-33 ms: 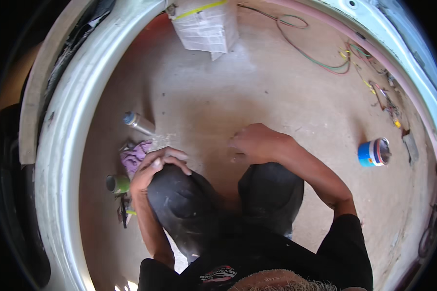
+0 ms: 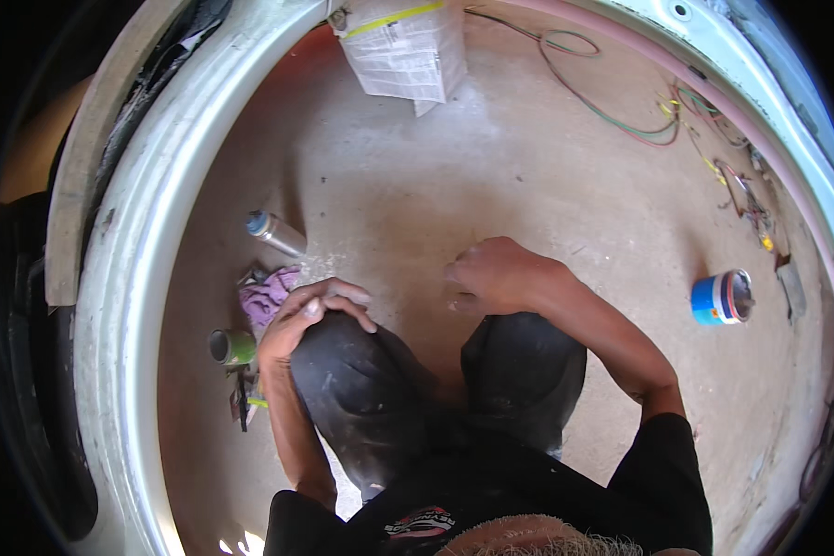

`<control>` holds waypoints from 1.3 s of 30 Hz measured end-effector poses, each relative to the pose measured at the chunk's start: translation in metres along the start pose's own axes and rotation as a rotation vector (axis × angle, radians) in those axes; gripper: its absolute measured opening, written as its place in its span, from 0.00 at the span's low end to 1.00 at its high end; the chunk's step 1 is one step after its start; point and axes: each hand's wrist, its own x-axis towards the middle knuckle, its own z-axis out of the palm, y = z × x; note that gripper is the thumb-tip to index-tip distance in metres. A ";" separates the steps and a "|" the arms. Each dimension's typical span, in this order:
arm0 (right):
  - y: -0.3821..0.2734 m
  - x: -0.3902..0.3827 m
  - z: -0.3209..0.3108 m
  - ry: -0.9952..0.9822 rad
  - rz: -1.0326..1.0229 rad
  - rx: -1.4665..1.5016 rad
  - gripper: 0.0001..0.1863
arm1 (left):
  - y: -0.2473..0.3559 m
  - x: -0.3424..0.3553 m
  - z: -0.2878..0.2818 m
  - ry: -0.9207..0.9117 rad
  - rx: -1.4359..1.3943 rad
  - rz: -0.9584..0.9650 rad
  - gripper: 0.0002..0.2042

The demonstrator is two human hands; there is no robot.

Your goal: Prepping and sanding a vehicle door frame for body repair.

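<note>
My left hand [image 2: 310, 315] rests on my left knee [image 2: 352, 371] with loosely bent fingers apart, holding nothing. My right hand [image 2: 496, 273] hangs just above and beside my right knee [image 2: 519, 366], its fingers loosely bent and apart, with nothing visible in them. Left of my knees lie a purple rag [image 2: 264, 301], a silver cylindrical container [image 2: 278, 236] with a blue top, a green can [image 2: 232, 347] and small items [image 2: 246, 398] too jumbled to name. A blue and white paint can [image 2: 718, 301] stands to the right.
A pale curved metal frame [image 2: 125, 278] arches at the left, and a pale blue panel [image 2: 797, 111] at upper right. A paper-covered object [image 2: 398, 60] stands ahead on the concrete floor [image 2: 380, 167]. Hoses [image 2: 621, 125], tangled tools [image 2: 751, 204] and a grey block [image 2: 792, 287] lie rightward.
The whole view has shifted slightly rightward in the picture. Both hands keep their poses by my knees; nothing is taken hold of or let go.
</note>
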 end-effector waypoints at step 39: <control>0.006 -0.034 -0.009 0.170 0.144 0.143 0.16 | 0.090 0.105 0.090 -0.450 0.961 -0.008 0.17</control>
